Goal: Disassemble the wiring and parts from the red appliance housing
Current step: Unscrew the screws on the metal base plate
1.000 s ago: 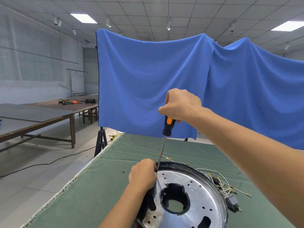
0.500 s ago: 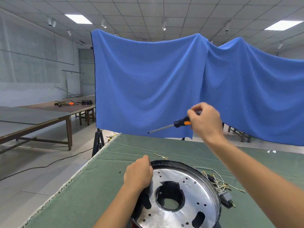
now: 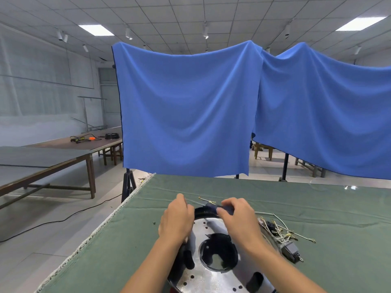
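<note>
Right in front of you sits the housing (image 3: 213,269), silver perforated plate up with a big dark-rimmed hole in the middle, a black ring round the edge and only a sliver of red showing at the very bottom of the view. It rests on the green bench (image 3: 317,204), at its near edge. Your forearms cross over it and cover much of the plate's left and right sides.

Your left hand (image 3: 176,218) grips the ring on the left, fingers curled over the rim. Your right hand (image 3: 238,216) pinches a small dark part (image 3: 213,208) at the far rim between thumb and fingertips.

Just right of the housing lies a tangle of wires (image 3: 281,231) with brass terminals, and a grey switch block (image 3: 293,251) nearer you. A tiny screw (image 3: 154,223) lies left of the housing, and one loose lead (image 3: 207,200) lies just beyond your hands.

Half a second ago your right hand was up in the air holding the screwdriver; now that tool is out of view and the hand is down on the rim. The left hand stays on the ring.

Farther off, blue cloths (image 3: 186,111) hang behind the bench, and long tables (image 3: 63,153) stand to the left, the far one carrying cables.
</note>
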